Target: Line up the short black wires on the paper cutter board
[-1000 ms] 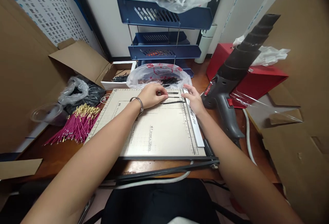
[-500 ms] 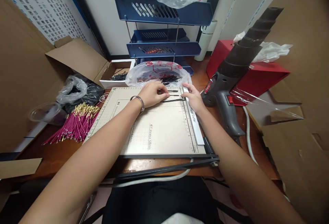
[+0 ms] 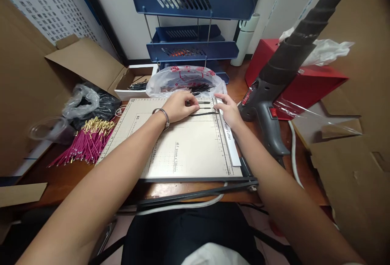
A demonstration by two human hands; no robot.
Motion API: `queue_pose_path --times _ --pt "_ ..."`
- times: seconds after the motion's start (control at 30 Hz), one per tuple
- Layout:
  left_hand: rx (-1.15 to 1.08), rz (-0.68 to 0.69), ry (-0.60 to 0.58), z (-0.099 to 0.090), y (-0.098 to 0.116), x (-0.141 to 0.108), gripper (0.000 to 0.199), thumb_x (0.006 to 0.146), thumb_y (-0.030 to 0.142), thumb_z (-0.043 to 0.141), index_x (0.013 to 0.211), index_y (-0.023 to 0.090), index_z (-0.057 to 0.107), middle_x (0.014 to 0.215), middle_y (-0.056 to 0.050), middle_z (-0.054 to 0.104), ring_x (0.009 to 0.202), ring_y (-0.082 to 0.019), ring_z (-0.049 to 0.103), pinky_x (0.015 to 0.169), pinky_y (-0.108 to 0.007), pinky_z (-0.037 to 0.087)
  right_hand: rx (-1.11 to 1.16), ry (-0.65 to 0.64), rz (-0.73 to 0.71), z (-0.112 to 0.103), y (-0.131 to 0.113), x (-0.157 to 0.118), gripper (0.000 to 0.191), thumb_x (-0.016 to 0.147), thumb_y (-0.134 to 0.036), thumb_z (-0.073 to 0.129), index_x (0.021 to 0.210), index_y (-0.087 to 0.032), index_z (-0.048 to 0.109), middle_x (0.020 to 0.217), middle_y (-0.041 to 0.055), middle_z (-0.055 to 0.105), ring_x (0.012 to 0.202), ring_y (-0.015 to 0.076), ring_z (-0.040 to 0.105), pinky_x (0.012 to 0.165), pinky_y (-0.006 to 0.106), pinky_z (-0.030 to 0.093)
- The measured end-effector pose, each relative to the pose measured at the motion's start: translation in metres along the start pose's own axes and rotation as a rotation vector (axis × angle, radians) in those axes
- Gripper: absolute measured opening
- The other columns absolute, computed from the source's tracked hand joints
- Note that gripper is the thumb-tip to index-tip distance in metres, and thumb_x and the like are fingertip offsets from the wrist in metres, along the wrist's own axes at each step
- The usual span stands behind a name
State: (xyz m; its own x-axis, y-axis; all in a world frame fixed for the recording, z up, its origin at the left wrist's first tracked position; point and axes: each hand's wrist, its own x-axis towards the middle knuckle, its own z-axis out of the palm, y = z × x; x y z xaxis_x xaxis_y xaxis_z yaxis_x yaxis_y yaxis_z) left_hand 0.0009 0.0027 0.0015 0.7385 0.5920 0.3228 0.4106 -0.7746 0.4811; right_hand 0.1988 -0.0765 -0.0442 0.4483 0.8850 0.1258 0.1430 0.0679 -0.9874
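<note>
The paper cutter (image 3: 164,157), a beige board with printed rulers and a white strip (image 3: 234,155) along its right side, lies before me. At its far part, my left hand (image 3: 179,106) is closed in a pinch on a thin black cord (image 3: 204,108) pointing right. A black piece (image 3: 207,102) lies just beyond, and a longer black strip (image 3: 204,114) lies nearer me. My right hand (image 3: 229,111) rests at the white strip's far end, index finger and thumb apart, fingertips by the cord's right end. Whether they touch the cord is too small to tell.
A clear bag (image 3: 158,84) of black pieces and a white box (image 3: 122,93) stand behind the board. Magenta sticks with gold ends (image 3: 88,141) lie left. At right stands a heat gun (image 3: 269,110) by a red box (image 3: 323,82). Blue shelves (image 3: 195,50) rise behind.
The whole view has shifted slightly, with the board and shelves a little higher in the picture. Both hands keep nearly the same places on the board.
</note>
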Motion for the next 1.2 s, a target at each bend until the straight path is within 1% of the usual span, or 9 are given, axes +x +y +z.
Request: queue_pose_path --times 0.17,0.37,0.53,0.67,0.77,0.87,0.93,1.03,1.2 --pt "-0.019 -0.007 0.017 0.0006 -0.0004 0.0001 0.012 0.084 0.028 0.072 0.081 0.018 0.078 0.08 -0.003 0.071 0.077 -0.017 0.06 0.077 -0.031 0.046 -0.019 -0.023 -0.021 -0.0014 0.0043 0.0033 0.048 0.062 -0.022 0.065 0.11 -0.022 0.07 0.123 0.0055 0.074 0.125 0.0284 0.062 0.121 0.049 0.041" --pt "-0.041 -0.025 0.002 -0.0005 0.0008 0.0 0.013 0.085 0.028 0.07 0.082 0.017 0.077 0.08 -0.003 0.071 0.076 -0.017 0.06 0.077 -0.031 0.047 -0.051 -0.03 -0.029 -0.0019 0.004 0.0027 0.047 0.067 -0.025 0.065 0.114 -0.02 0.069 0.13 0.0079 0.071 0.126 0.0271 0.062 0.12 0.046 0.04" --pt "-0.073 -0.035 -0.006 -0.0019 0.0011 -0.0005 0.016 0.086 0.03 0.069 0.083 0.016 0.077 0.08 -0.004 0.072 0.076 -0.017 0.061 0.077 -0.031 0.047 -0.064 -0.009 -0.023 -0.0021 0.0018 0.0013 0.045 0.068 -0.026 0.067 0.113 -0.02 0.069 0.129 0.0072 0.072 0.125 0.027 0.062 0.121 0.047 0.04" --pt "-0.086 -0.05 -0.016 -0.0023 0.0 0.0001 0.016 0.087 0.029 0.069 0.085 0.015 0.078 0.079 -0.005 0.071 0.076 -0.017 0.06 0.076 -0.031 0.047 -0.084 -0.029 -0.022 -0.0031 0.0032 0.0038 0.046 0.069 -0.025 0.067 0.115 -0.02 0.07 0.13 0.0074 0.071 0.127 0.0282 0.061 0.122 0.048 0.039" --pt "-0.08 -0.047 -0.021 -0.0029 -0.0004 0.0002 0.018 0.087 0.03 0.068 0.086 0.015 0.078 0.079 -0.005 0.072 0.076 -0.017 0.061 0.077 -0.032 0.047 -0.104 -0.036 -0.032 -0.0044 0.0051 0.0054 0.045 0.069 -0.025 0.067 0.114 -0.022 0.07 0.126 0.0057 0.072 0.127 0.0285 0.061 0.122 0.049 0.039" --pt "-0.071 -0.037 -0.026 -0.0043 0.0002 -0.0003 0.021 0.088 0.033 0.067 0.087 0.016 0.079 0.082 -0.005 0.074 0.078 -0.017 0.062 0.078 -0.032 0.048 -0.084 -0.024 -0.05 -0.0052 0.0057 0.005 0.041 0.069 -0.027 0.069 0.11 -0.024 0.071 0.126 0.004 0.072 0.126 0.028 0.061 0.122 0.051 0.039" --pt "-0.065 -0.041 -0.031 -0.0052 0.0009 -0.0008 0.021 0.088 0.033 0.067 0.087 0.016 0.079 0.084 -0.006 0.074 0.078 -0.017 0.062 0.079 -0.031 0.047 -0.062 -0.018 -0.052 -0.0052 0.0054 0.0042 0.038 0.069 -0.028 0.071 0.107 -0.023 0.071 0.127 0.0049 0.071 0.126 0.0278 0.061 0.122 0.051 0.039" --pt "-0.056 -0.037 -0.027 -0.0058 0.0017 -0.0013 0.021 0.088 0.032 0.067 0.087 0.016 0.08 0.082 -0.006 0.074 0.076 -0.017 0.062 0.079 -0.032 0.046 -0.041 -0.013 -0.043 -0.005 0.005 0.0039 0.036 0.07 -0.028 0.073 0.105 -0.023 0.071 0.125 0.006 0.071 0.125 0.0278 0.062 0.122 0.05 0.038" --pt "-0.057 -0.028 -0.019 -0.0053 0.001 -0.0015 0.021 0.088 0.032 0.066 0.088 0.015 0.08 0.081 -0.006 0.074 0.075 -0.017 0.061 0.078 -0.031 0.045 -0.029 -0.018 -0.049 -0.0053 0.0064 0.005 0.034 0.07 -0.03 0.074 0.103 -0.025 0.071 0.122 0.0037 0.072 0.123 0.027 0.063 0.121 0.052 0.039"
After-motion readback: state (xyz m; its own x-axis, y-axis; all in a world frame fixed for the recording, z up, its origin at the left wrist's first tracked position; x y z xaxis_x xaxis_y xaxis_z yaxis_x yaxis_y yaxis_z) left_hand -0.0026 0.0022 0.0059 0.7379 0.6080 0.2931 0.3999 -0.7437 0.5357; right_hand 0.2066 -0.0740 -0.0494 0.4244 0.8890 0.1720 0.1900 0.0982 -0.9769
